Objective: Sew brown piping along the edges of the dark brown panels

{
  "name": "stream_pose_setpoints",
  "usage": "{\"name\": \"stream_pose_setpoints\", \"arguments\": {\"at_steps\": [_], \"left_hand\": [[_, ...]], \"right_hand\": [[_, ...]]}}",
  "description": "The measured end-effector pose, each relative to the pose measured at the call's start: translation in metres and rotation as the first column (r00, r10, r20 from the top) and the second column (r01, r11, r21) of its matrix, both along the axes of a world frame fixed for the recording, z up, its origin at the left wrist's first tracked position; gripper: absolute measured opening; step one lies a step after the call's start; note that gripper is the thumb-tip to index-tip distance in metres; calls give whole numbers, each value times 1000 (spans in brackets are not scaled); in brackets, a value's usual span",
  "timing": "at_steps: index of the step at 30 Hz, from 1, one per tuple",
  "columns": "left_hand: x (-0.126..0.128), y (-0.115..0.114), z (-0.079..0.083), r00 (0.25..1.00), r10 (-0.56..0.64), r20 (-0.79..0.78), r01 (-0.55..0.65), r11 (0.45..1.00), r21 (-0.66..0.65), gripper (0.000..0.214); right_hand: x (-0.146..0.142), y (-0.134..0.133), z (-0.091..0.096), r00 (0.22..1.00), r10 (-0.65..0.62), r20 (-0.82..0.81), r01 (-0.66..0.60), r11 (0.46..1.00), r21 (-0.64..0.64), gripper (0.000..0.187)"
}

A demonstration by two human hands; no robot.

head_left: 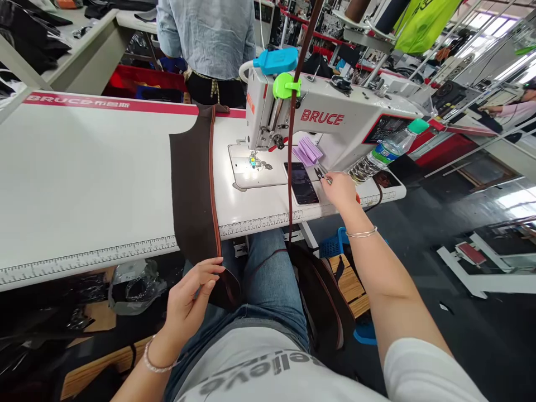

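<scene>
My left hand (190, 301) grips the lower end of a long dark brown garment panel (192, 178), which has a reddish-brown bound edge and lies across the white sewing table (92, 167). My right hand (340, 190) pinches small black-handled thread snips (322, 176) above the machine bed. Beside those fingers lie a black smartphone (300, 183) and folded lilac material (307, 151). The "BRUCE" industrial sewing machine (322, 117) stands past the panel, its needle area lit. A brown strap (293, 139) hangs down in front of it. More dark material (318, 296) drapes beside my right knee.
A water bottle (381, 153) lies on the table's right side. A co-worker (207, 39) stands beyond the table. A red crate (142, 84) sits behind it, a blue basket (335, 243) below its right, and a plastic bag (134, 287) by its front edge.
</scene>
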State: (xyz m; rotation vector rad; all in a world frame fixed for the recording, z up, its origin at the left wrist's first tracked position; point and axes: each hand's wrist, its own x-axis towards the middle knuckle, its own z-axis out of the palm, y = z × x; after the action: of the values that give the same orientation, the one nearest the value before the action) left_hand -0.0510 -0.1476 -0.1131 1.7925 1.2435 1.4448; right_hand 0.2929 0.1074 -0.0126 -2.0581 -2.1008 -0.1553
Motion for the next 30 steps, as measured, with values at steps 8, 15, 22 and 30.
{"name": "stream_pose_setpoints", "arguments": {"at_steps": [8, 15, 22, 30], "left_hand": [[-1, -4, 8, 932, 71, 354, 34, 959, -281, 16], [-5, -4, 13, 870, 128, 476, 72, 922, -381, 16], [-1, -2, 14, 852, 134, 505, 91, 914, -396, 16], [1, 2, 21, 821, 152, 551, 90, 917, -388, 15]], "right_hand": [[-12, 29, -12, 974, -95, 203, 124, 983, -134, 25], [17, 22, -9, 773, -48, -632, 111, 992, 61, 35], [-30, -100, -3, 59, -166, -984, -343, 923, -176, 27], [-118, -192, -81, -146, -866, -479, -913, 305, -272, 39]]}}
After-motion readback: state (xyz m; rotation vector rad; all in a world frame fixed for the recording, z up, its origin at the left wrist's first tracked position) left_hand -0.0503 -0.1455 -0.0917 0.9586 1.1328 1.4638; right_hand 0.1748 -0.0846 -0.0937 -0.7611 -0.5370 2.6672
